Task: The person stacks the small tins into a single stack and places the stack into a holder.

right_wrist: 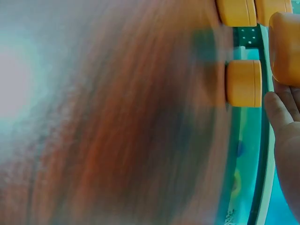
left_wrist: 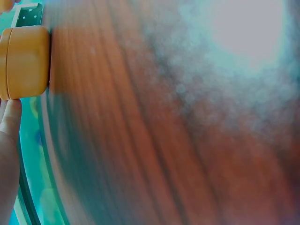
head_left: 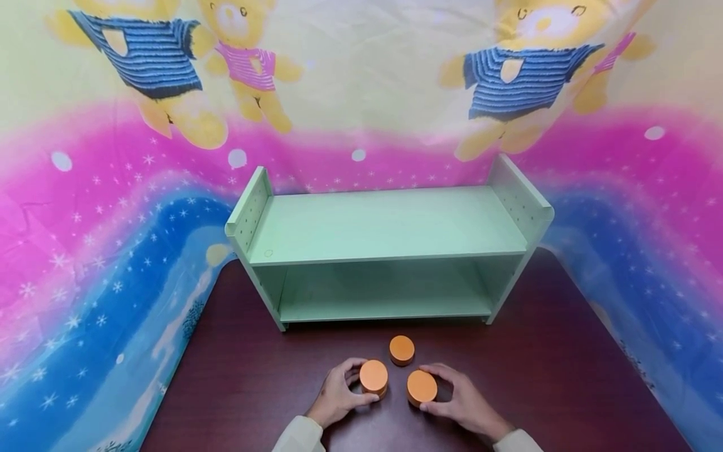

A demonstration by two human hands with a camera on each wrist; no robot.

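Note:
My left hand (head_left: 337,392) curves round an orange round jar (head_left: 373,375), thumb on the near side and fingers on the far side. This jar sits on top of a second one, whose edge peeks out below it. In the right wrist view the pair shows as a lower jar (right_wrist: 236,11) and an upper jar (right_wrist: 274,9). My right hand (head_left: 464,402) grips another orange jar (head_left: 422,387) between thumb and fingers, raised above the tabletop. Farther from me, one more orange jar (head_left: 401,349) stands upright on the table, apart from both hands.
Behind the jars, a pale green two-tier shelf (head_left: 390,226) with raised side panels stands on the dark reddish-brown table (head_left: 226,376). A printed backdrop (head_left: 361,94) with teddy bears hangs at the back and along both sides.

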